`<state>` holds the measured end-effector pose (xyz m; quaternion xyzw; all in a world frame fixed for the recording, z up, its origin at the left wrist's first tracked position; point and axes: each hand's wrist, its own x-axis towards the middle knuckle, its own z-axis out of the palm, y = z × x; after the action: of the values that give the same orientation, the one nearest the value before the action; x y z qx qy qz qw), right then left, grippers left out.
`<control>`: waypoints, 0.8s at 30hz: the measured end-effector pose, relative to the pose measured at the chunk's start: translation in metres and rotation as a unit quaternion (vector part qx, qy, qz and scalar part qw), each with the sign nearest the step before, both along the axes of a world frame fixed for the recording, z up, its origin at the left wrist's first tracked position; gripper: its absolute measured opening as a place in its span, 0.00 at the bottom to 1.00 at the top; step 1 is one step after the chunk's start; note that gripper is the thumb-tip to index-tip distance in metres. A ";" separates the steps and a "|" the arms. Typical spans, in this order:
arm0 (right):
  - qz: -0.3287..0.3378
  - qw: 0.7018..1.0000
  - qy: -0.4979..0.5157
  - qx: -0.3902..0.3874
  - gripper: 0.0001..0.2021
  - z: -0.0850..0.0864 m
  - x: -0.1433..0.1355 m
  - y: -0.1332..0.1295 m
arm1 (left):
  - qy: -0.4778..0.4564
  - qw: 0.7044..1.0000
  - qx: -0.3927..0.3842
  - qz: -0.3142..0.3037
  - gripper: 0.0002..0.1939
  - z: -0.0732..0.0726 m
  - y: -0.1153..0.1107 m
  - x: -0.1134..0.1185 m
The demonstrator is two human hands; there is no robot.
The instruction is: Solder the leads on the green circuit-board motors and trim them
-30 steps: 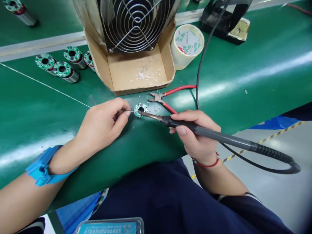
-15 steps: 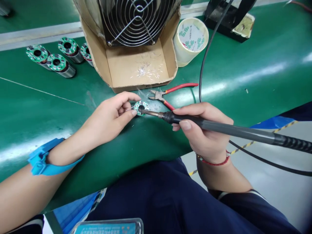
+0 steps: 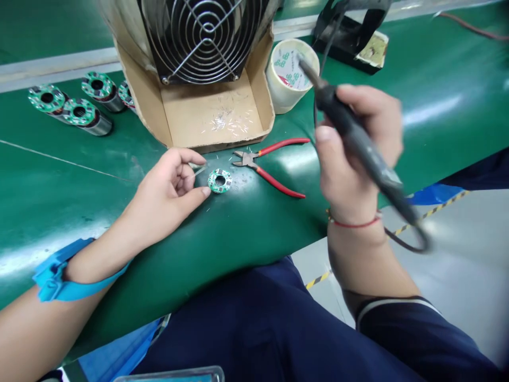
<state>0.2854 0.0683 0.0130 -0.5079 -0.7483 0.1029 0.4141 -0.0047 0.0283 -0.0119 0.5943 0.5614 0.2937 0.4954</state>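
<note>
In the head view, a ring-shaped green circuit board [image 3: 220,181] sits on the green bench; what lies under it is hidden. My left hand [image 3: 170,193] is beside it, thumb tip at its edge, fingers curled round a thin solder wire [image 3: 200,170]. My right hand [image 3: 356,154] is wrapped round a black soldering iron [image 3: 358,140], raised over the bench's right side, its tip pointing up and left towards the tape roll, away from the board. Red-handled side cutters [image 3: 260,160] lie with jaws apart, right of the board.
A cardboard box [image 3: 207,144] with wire clippings holds a fan [image 3: 207,40]. Right of it stand a tape roll [image 3: 292,77] and a black iron stand [image 3: 350,40] with a sponge [image 3: 373,51]. Several motor cores with boards [image 3: 81,112] stand at left.
My right hand has lifted the soldering iron off the board, up and to the right. The left fingers have drawn slightly back from the board, and the whole cutters now show.
</note>
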 end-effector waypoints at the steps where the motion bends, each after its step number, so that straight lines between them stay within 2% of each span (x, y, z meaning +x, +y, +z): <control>1: 0.025 0.999 -0.040 -0.006 0.20 -0.003 0.005 0.010 | 0.007 1.000 0.012 -0.008 0.24 -0.001 -0.001 0.001; 4: 0.075 0.993 -0.070 -0.053 0.18 -0.013 0.017 0.025 | 0.103 0.991 0.063 -0.057 0.32 -0.001 -0.004 0.006; 7: 0.090 0.990 -0.085 -0.061 0.20 -0.025 0.025 0.016 | 0.196 0.972 0.095 -0.086 0.25 0.001 -0.005 0.012; 9: 0.127 0.980 -0.138 -0.068 0.34 -0.035 0.029 0.005 | 0.183 0.975 0.097 -0.082 0.21 0.001 -0.006 0.012; 11: 0.152 0.966 -0.191 -0.083 0.49 -0.045 0.031 -0.003 | 0.134 0.983 0.098 -0.075 0.22 -0.001 -0.008 0.011; 12: 0.149 0.962 -0.208 -0.089 0.51 -0.050 0.031 -0.005 | 0.109 0.986 0.099 -0.074 0.23 -0.002 -0.009 0.009; 14: 0.121 0.962 -0.227 -0.086 0.42 -0.057 0.029 -0.005 | 0.068 0.990 0.096 -0.075 0.23 -0.004 -0.012 0.006; 16: 0.091 0.968 -0.229 -0.048 0.32 -0.061 0.027 -0.002 | 0.041 0.992 0.094 -0.076 0.23 -0.005 -0.015 0.004; 18: 0.090 0.972 -0.215 -0.007 0.26 -0.061 0.027 -0.001 | 0.028 0.993 0.096 -0.071 0.24 -0.004 -0.018 0.004; 21: 0.120 0.978 -0.171 -0.019 0.22 -0.058 0.030 -0.006 | 0.045 0.992 0.101 -0.058 0.23 -0.001 -0.020 0.005; 24: 0.138 0.982 -0.121 -0.048 0.25 -0.056 0.033 -0.017 | 0.074 0.989 0.115 -0.052 0.21 0.004 -0.021 0.007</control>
<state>0.3182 0.0515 -0.0432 -0.4278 -0.8498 0.1330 0.2777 0.0023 0.0077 -0.0076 0.6956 0.5272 0.2856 0.3958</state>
